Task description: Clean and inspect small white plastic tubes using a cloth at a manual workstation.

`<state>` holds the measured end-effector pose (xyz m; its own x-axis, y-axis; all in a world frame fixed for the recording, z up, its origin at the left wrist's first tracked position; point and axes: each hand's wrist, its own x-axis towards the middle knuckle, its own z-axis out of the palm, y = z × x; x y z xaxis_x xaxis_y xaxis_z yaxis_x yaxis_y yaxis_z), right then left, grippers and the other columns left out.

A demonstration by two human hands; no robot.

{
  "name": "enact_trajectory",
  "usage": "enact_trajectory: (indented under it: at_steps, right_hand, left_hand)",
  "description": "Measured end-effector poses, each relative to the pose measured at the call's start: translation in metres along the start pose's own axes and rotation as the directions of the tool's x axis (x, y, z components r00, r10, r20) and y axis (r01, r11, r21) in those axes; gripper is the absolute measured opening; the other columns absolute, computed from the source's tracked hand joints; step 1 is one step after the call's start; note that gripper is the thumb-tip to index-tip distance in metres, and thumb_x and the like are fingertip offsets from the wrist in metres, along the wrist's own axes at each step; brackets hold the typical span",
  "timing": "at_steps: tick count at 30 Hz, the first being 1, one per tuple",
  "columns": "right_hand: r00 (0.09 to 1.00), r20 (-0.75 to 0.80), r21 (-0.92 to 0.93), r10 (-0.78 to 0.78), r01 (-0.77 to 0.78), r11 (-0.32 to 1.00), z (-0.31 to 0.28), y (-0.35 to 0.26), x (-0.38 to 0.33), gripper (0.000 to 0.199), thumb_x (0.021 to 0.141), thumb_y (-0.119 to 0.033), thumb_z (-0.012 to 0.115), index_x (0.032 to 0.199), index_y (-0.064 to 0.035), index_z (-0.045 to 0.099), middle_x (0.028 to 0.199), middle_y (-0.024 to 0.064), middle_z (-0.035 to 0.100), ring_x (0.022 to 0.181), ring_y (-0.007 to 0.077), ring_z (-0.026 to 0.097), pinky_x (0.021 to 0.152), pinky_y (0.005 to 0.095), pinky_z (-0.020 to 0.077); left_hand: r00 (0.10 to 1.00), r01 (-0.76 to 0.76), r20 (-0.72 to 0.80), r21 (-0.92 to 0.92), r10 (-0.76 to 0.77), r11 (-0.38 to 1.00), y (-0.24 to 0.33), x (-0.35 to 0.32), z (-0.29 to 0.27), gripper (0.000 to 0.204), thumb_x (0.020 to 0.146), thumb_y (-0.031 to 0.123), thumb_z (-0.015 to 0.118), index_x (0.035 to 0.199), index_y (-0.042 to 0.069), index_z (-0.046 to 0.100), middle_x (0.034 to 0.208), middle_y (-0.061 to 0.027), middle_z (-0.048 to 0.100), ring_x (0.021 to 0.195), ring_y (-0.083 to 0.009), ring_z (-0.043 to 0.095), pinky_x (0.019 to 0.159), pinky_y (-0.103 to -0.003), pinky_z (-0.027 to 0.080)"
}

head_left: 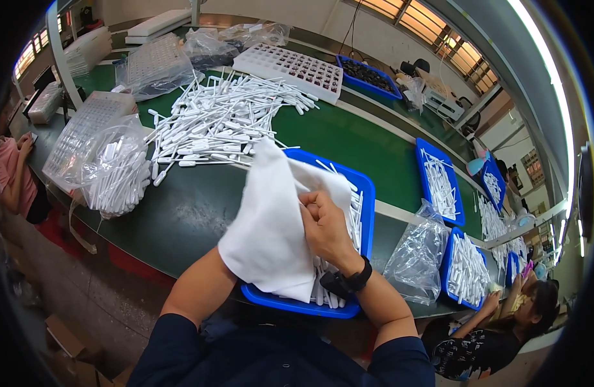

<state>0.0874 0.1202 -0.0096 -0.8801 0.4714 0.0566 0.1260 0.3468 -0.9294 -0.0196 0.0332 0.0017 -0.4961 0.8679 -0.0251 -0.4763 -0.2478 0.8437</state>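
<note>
The right hand (322, 222) is closed, pinching a fold of the soft white cloth (271, 238) over the blue plastic tray (368, 193) of white plastic sticks (355, 216). The left hand is hidden under the cloth; its grip cannot be told. Wiping goes best with the cloth taut and strokes kept above the tray on the green tabletop (335, 135).

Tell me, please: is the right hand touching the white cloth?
Touching. The head view shows the right hand closed, its fingers pinching a fold of the white cloth, which drapes above the blue tray with no gap between hand and cloth.
</note>
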Motion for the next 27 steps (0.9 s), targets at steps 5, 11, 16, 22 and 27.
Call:
enact_trajectory:
  at_steps: [5,11,16,22,27]
  right_hand:
    - [0.998,0.023,-0.195,-0.053,0.057,0.979,0.002,-0.007,-0.005,0.026,0.099,-0.012,0.064,0.119,0.0011,0.054,0.083,0.0063,0.074,0.073,0.0102,0.065,0.070,0.0274,0.0514]
    - [0.996,-0.036,0.052,-0.077,0.079,0.996,-0.004,0.005,-0.003,0.034,0.098,-0.011,0.064,0.127,0.0000,0.051,0.085,0.0071,0.073,0.075,0.0107,0.066,0.070,0.0284,0.0523]
    - [0.993,-0.117,-0.029,-0.006,0.003,1.000,-0.014,-0.008,0.000,0.028,0.099,-0.013,0.064,0.122,0.0005,0.056,0.086,0.0020,0.070,0.075,0.0073,0.063,0.068,0.0237,0.0490]
    - [0.933,-0.347,0.289,-0.094,0.202,0.936,-0.019,-0.005,0.010,0.018,0.101,-0.017,0.065,0.106,-0.0001,0.063,0.076,-0.0069,0.060,0.066,0.0002,0.049,0.060,0.0179,0.0373]
    - [0.955,-0.296,0.311,-0.026,0.122,0.942,-0.041,0.008,0.007,0.017,0.101,-0.019,0.066,0.099,-0.0023,0.064,0.077,-0.0075,0.059,0.066,0.0002,0.045,0.060,0.0182,0.0357]
  left_hand:
    - [0.999,-0.009,-0.043,0.030,0.010,0.999,0.024,-0.009,-0.001,0.032,0.106,0.037,0.050,0.106,0.007,0.060,0.086,-0.0042,0.059,0.079,-0.0155,0.058,0.068,-0.030,0.049]
    - [0.999,-0.020,-0.034,0.049,0.022,0.999,0.040,-0.024,0.016,0.034,0.108,0.037,0.047,0.109,0.006,0.061,0.088,-0.0043,0.060,0.080,-0.0147,0.059,0.068,-0.030,0.049]
    - [0.972,-0.233,0.076,0.438,0.223,0.868,0.010,-0.021,-0.025,0.033,0.107,0.029,0.050,0.123,0.001,0.058,0.106,-0.0058,0.061,0.094,-0.0150,0.059,0.082,-0.029,0.050]
    - [0.931,-0.207,0.344,0.234,0.118,0.950,0.020,-0.029,0.011,0.040,0.105,0.022,0.052,0.138,-0.002,0.051,0.121,-0.0072,0.058,0.109,-0.0159,0.056,0.096,-0.029,0.047]
    - [0.899,-0.309,0.435,0.536,0.056,0.786,0.013,-0.029,0.004,0.045,0.104,0.026,0.053,0.141,0.000,0.049,0.123,-0.0110,0.061,0.108,-0.0142,0.058,0.092,-0.029,0.048]
